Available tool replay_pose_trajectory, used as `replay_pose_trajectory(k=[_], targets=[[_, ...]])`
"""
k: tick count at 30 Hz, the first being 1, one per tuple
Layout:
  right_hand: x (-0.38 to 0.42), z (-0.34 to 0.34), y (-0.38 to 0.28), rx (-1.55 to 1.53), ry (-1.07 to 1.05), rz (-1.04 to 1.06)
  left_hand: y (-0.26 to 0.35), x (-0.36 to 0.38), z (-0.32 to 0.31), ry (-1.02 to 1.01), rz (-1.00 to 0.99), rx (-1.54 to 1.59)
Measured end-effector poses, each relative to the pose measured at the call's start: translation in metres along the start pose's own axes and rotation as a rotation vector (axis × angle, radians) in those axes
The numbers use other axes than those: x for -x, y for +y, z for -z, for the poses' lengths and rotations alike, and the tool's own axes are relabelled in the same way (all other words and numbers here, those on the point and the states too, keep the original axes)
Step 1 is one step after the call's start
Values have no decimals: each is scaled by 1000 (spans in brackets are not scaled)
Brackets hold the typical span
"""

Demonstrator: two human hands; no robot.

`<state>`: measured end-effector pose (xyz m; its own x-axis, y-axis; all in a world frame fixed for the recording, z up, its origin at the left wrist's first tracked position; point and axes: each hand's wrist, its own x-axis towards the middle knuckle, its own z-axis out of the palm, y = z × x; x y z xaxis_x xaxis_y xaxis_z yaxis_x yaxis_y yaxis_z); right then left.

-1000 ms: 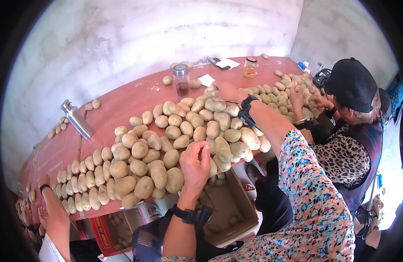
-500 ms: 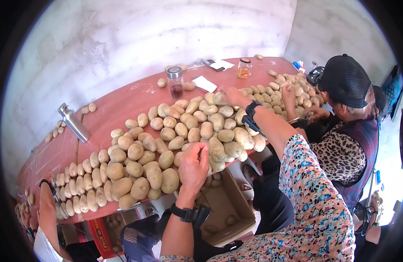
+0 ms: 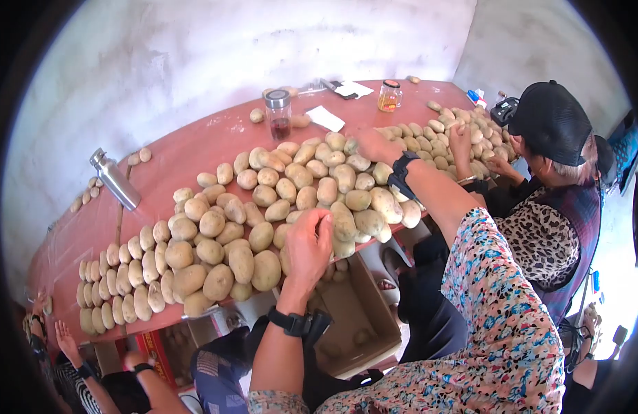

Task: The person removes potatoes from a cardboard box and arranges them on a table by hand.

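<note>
Brown potatoes [image 3: 264,207]: left hand [image 3: 308,245] curled, right hand [image 3: 374,146] outstretched.

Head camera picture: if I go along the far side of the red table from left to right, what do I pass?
Metal bottle → dark-lidded glass jar → white paper → jar of amber liquid → person in a black cap.
</note>
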<state>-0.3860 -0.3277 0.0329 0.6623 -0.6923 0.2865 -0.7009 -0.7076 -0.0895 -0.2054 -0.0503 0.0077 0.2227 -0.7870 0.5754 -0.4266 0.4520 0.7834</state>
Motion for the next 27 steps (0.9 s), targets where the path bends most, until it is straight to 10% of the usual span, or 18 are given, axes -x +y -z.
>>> replay_pose_trajectory(k=[6,13,15,19,27], targets=[[50,37,-59,-17,218,55,-9,0,5,66,-45,-28],[183,126,-207,-719,-969,-66,-20,2,7,61,58,75],[213,126,-225,-720,-960,345,-19,-1,7,47,52,102],[218,125,-255,-895,-1002,183,-21,2,5,-6,51,-2],[228,-113,-256,-134,-1251,114,-5,6,11,3,-64,12]])
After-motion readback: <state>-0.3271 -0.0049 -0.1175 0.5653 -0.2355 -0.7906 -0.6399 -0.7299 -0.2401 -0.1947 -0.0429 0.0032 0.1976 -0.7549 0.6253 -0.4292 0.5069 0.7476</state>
